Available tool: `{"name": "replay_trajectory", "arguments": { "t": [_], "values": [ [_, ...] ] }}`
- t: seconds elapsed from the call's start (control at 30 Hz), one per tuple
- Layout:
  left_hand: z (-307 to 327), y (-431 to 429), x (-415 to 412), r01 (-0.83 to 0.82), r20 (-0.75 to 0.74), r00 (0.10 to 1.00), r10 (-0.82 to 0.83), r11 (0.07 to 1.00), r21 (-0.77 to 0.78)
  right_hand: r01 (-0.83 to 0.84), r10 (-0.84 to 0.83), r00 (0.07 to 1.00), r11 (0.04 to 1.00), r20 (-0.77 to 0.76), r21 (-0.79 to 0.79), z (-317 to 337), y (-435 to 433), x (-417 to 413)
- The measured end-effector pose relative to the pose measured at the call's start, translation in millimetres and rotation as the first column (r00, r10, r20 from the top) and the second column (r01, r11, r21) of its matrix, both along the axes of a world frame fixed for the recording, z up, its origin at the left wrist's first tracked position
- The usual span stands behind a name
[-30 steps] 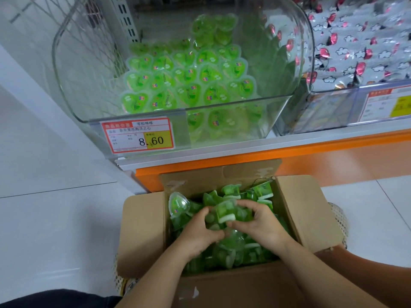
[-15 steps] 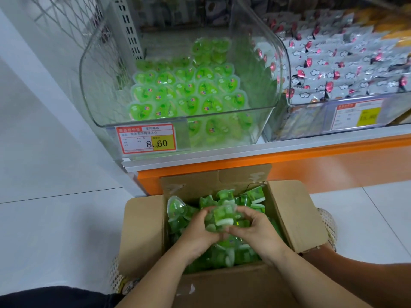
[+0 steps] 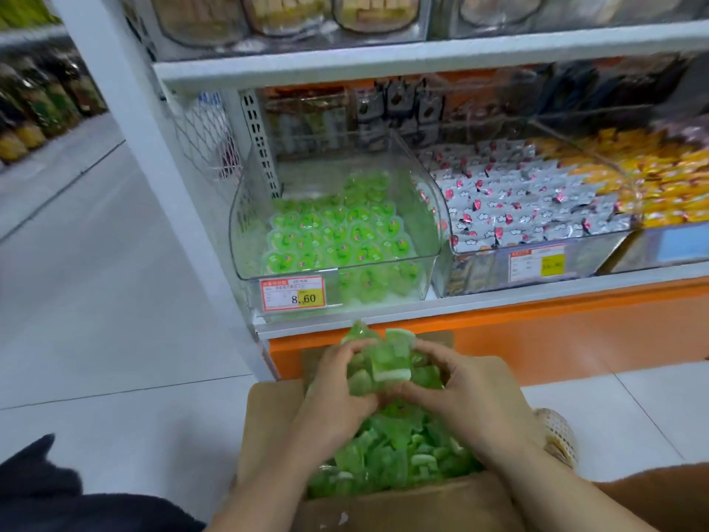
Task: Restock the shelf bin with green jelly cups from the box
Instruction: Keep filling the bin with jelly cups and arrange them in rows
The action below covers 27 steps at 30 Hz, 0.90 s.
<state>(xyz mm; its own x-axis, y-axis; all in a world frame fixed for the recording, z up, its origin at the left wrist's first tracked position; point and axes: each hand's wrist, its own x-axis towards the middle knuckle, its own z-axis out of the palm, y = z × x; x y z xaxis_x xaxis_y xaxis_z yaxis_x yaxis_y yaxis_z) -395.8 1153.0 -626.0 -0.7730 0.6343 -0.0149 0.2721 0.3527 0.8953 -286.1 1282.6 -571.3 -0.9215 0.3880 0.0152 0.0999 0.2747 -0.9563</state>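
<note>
A clear plastic shelf bin (image 3: 429, 209) on the lowest shelf holds rows of green jelly cups (image 3: 333, 240) lying flat, lids up. Below it on the floor stands an open cardboard box (image 3: 268, 412) full of loose green jelly cups (image 3: 399, 451). My left hand (image 3: 337, 401) and my right hand (image 3: 464, 397) are cupped together around a bunch of green jelly cups (image 3: 383, 359), held above the box and just below the shelf's front edge.
A price tag reading 8.60 (image 3: 293, 295) is fixed on the bin's front. To the right stand a bin of white and pink packets (image 3: 529, 201) and a bin of yellow packets (image 3: 660, 178). A white shelf upright (image 3: 153, 147) stands left. An upper shelf (image 3: 422, 55) overhangs the bin.
Both hands have risen out of the box with a bunch of jelly cups toward the shelf. The camera has tilted up, showing the upper shelf and more of the aisle.
</note>
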Motion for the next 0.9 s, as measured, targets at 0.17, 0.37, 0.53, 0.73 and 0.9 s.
{"name": "replay_trajectory", "arguments": {
  "t": [0.17,0.37,0.53,0.73,0.9],
  "values": [
    [63,-15,21,-0.001,-0.104,0.994,0.020,0.982,0.189,0.048,-0.041,0.989,0.998,-0.143,0.045,35,-11,11],
    [142,-4,-20,-0.001,-0.231,0.972,0.049,0.978,0.206,-0.029,0.004,0.950,0.997,-0.312,-0.077,99,4,-33],
    [156,25,-90,-0.022,-0.167,0.985,0.032,0.998,0.061,0.036,-0.068,0.956,0.993,-0.286,-0.117,103,25,-105],
    [139,35,-130,-0.009,0.011,1.000,0.009,0.998,-0.055,0.029,-0.024,0.996,0.998,-0.082,0.059,73,43,-164],
    [120,24,-138,0.008,0.030,1.000,0.000,0.964,-0.266,-0.071,0.052,0.993,0.980,0.108,0.184,56,40,-178]
  ]
}}
